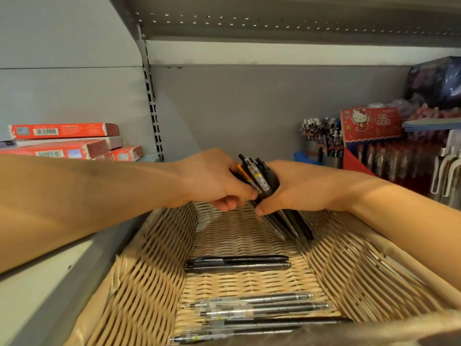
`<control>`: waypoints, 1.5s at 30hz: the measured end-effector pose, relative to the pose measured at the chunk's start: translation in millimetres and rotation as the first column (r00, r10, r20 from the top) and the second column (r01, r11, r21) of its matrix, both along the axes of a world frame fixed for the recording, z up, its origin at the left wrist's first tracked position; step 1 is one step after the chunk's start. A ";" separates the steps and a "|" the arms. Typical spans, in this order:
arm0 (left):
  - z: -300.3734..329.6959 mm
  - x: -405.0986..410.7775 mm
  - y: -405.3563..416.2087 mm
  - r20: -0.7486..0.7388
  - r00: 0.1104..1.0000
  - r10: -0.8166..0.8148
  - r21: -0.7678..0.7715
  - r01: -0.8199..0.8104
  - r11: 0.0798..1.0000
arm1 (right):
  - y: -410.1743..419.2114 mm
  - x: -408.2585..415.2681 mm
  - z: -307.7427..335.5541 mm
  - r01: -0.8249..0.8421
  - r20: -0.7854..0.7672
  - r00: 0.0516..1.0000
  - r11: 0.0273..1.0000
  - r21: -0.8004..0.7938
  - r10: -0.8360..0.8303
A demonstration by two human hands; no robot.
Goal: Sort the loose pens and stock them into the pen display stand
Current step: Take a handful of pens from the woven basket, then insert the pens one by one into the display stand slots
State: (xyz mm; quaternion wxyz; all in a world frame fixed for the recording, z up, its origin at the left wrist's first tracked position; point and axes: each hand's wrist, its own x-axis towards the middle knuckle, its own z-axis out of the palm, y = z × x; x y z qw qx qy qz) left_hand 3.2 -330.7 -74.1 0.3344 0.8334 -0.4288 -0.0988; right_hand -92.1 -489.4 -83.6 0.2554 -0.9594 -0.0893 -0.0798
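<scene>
A wicker basket fills the lower view. Above its far end, both hands hold one bundle of pens, mostly black with one orange and some clear barrels. My left hand grips the bundle from the left, thumb across it. My right hand wraps it from the right; the pen tips stick out below. Two black pens lie side by side mid-basket. Several clear and black pens lie at the near end. A red pen display stand with packaged pens stands at the right.
Red boxes are stacked on the shelf at the left. Cups of pens stand beside the red stand, and white-clipped pens hang at the far right. A grey shelf runs overhead, with a slotted upright at the back.
</scene>
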 end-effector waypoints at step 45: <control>81.1 -97.4 200.9 0.170 0.946 0.277 -0.678 -0.092 0.729 | 264.6 -45.6 30.8 -0.214 0.143 0.976 0.603 0.768 0.164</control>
